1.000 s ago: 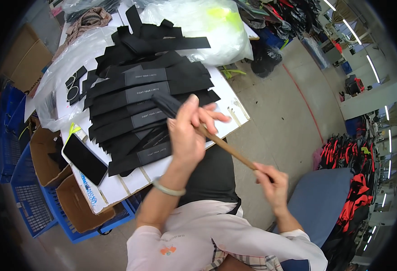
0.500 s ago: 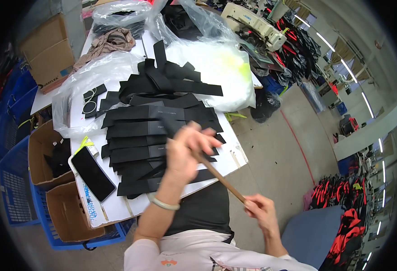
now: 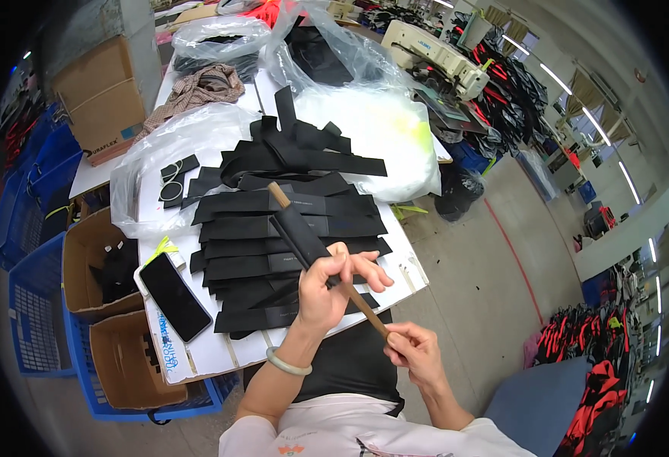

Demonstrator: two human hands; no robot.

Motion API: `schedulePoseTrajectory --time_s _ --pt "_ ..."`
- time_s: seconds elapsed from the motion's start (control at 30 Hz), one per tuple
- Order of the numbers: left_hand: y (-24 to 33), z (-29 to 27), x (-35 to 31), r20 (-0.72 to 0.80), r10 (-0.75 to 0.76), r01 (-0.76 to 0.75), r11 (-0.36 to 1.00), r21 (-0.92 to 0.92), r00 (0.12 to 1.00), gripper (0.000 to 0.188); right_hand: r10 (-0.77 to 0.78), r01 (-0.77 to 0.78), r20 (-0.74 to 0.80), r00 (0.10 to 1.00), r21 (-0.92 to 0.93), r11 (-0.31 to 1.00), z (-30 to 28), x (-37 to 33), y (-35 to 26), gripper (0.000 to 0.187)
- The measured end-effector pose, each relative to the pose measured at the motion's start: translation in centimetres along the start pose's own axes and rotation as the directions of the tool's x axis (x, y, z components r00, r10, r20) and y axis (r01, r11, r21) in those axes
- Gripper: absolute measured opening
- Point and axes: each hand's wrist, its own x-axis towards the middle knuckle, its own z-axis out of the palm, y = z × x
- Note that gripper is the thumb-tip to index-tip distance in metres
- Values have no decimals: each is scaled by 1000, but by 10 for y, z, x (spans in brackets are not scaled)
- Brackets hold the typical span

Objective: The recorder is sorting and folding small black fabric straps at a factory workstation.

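A thin wooden stick [image 3: 367, 314] slants across in front of me, its far tip poking out beyond a black fabric strip [image 3: 298, 234] that lies along or around it. My left hand [image 3: 334, 286] closes its thumb and forefinger on the strip and the stick, its other fingers loosely spread. Lower right, my right hand [image 3: 417, 354] pinches the stick's near end. Under and beyond the strip, several flat black bands [image 3: 235, 227] with grey labels lie in overlapping rows on the white table [image 3: 403, 278].
A phone [image 3: 176, 297] lies at the table's left edge, near cardboard boxes [image 3: 117, 358] and blue crates [image 3: 41, 312]. Farther back are a heap of black bands [image 3: 304, 156], plastic bags [image 3: 392, 129] and a sewing machine [image 3: 433, 53]. A blue-grey surface [image 3: 536, 404] stands at right.
My hands have come closer together, the right one moving up and left along with the stick. The stick's far tip now shows past the black strip. The whole view has shifted slightly.
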Motion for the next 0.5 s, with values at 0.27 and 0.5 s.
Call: schedulePoseTrajectory --time_s 0.27,0.5 --pt "7 -12 2 -43 38 -37 999 3 998 26 52 -52 9 999 44 998 -45 -38 25 19" --pt "-10 -46 -69 -187 -188 224 954 200 964 29 44 -142 -513 857 -153 978 -116 -61 36 18"
